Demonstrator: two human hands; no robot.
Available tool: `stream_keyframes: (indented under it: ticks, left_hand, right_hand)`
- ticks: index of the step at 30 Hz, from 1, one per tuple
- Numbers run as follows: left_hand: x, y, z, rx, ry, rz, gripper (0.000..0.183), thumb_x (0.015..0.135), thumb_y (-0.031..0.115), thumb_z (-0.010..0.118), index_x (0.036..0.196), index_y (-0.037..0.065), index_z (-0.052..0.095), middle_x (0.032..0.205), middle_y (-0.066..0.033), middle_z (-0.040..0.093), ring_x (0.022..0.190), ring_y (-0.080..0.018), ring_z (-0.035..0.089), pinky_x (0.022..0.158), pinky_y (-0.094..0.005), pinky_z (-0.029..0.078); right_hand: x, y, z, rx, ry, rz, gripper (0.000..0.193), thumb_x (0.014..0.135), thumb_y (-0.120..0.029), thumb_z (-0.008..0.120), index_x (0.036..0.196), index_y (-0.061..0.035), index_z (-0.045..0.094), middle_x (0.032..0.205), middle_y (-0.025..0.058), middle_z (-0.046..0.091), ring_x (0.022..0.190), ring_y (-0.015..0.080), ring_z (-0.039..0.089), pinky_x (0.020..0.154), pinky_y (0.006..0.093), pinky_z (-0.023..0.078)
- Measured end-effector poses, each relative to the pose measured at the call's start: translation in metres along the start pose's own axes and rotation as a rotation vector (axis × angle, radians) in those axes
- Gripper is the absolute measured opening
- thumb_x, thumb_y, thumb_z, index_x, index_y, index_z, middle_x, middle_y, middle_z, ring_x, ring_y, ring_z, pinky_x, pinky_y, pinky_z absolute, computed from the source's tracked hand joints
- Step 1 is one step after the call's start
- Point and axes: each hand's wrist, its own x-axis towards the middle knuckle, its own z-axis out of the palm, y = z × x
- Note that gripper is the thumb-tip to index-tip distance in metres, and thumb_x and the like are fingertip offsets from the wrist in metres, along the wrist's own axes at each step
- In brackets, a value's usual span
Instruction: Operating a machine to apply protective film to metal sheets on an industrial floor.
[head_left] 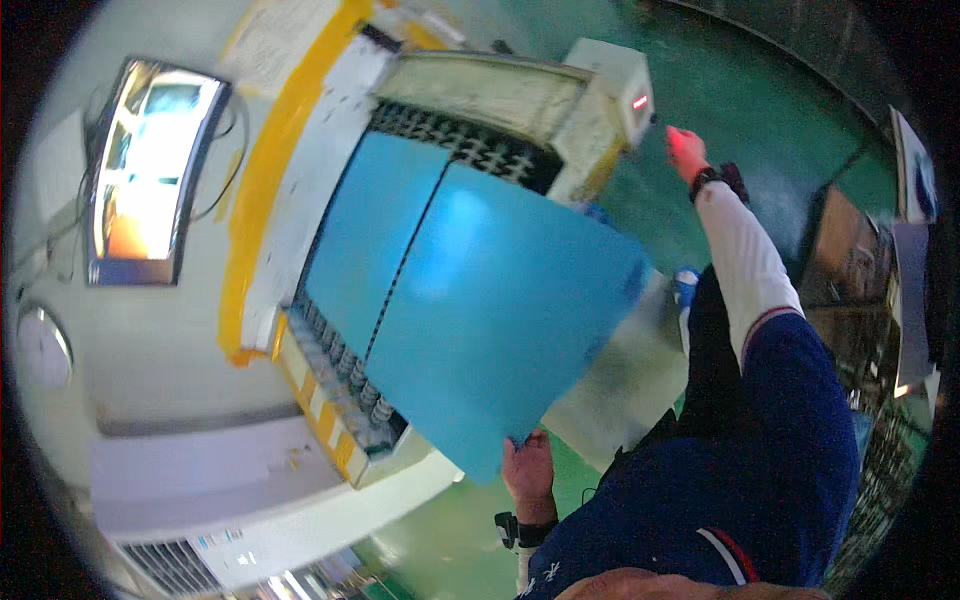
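Blue sheets, two: left hand [528, 468] grips one sheet [500, 310]; another [375, 235] lies on rollers [350, 380].

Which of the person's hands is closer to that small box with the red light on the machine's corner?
The right hand. It reaches out just beside the box with the red light, not touching it. The left hand is far below, gripping the near edge of the blue sheet.

A big light-blue sheet [500, 320] sits tilted, flat and smooth, its far edge resting on the roller bed [345, 365] beside a second blue sheet [375, 235], while its near corner juts past the machine's edge, pinched at the tip.
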Motion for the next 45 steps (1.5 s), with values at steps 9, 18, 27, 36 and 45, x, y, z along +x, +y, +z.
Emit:
stream_keyframes:
  ticks: [9,18,27,36,45]
  left_hand:
    - [0.011,0.004,0.063,-0.039,0.22,0.006,0.026,0.099,0.025,0.048,0.112,0.005,0.058,0.115,-0.0109,0.063,0.09,-0.0261,0.057,0.084,-0.0393,0.046]
    - [0.021,0.015,0.068,-0.016,0.212,0.031,0.026,0.097,0.026,0.052,0.112,0.006,0.059,0.114,-0.0115,0.064,0.09,-0.0274,0.058,0.085,-0.0391,0.047]
    - [0.033,0.019,0.045,-0.061,0.197,0.035,0.024,0.096,0.022,0.052,0.114,0.008,0.06,0.113,-0.0092,0.066,0.092,-0.0268,0.06,0.092,-0.0416,0.044]
    - [0.04,0.022,0.055,-0.067,0.218,0.065,0.023,0.095,0.02,0.053,0.115,0.01,0.059,0.117,-0.0095,0.064,0.093,-0.0268,0.059,0.091,-0.0422,0.044]
    - [0.051,0.027,0.035,-0.064,0.194,0.033,0.025,0.095,0.02,0.053,0.117,0.009,0.058,0.118,-0.0109,0.063,0.096,-0.0274,0.059,0.092,-0.0423,0.044]
  right_hand:
    - [0.0,-0.025,-0.007,-0.072,0.091,0.039,0.047,0.087,-0.036,0.068,0.126,-0.0125,0.059,0.107,0.0032,0.062,0.082,0.0168,0.056,0.066,0.0343,0.047]
    - [0.017,-0.016,0.01,-0.013,0.098,-0.036,0.038,0.086,-0.022,0.068,0.121,-0.0087,0.064,0.101,0.0053,0.066,0.083,0.0167,0.059,0.063,0.0337,0.048]
    - [0.046,-0.001,0.003,-0.115,0.157,-0.184,0.03,0.078,-0.017,0.072,0.105,-0.0027,0.071,0.096,0.0095,0.072,0.089,0.019,0.066,0.08,0.0306,0.05]
    - [0.043,0.001,0.013,-0.007,0.136,-0.122,0.032,0.082,-0.016,0.072,0.109,-0.0001,0.068,0.089,0.0047,0.069,0.073,0.0132,0.061,0.061,0.0274,0.047]
    - [0.053,0.0,0.007,0.02,0.126,-0.045,0.025,0.086,-0.017,0.07,0.108,-0.0058,0.067,0.083,-0.001,0.066,0.067,0.0097,0.057,0.056,0.0261,0.043]
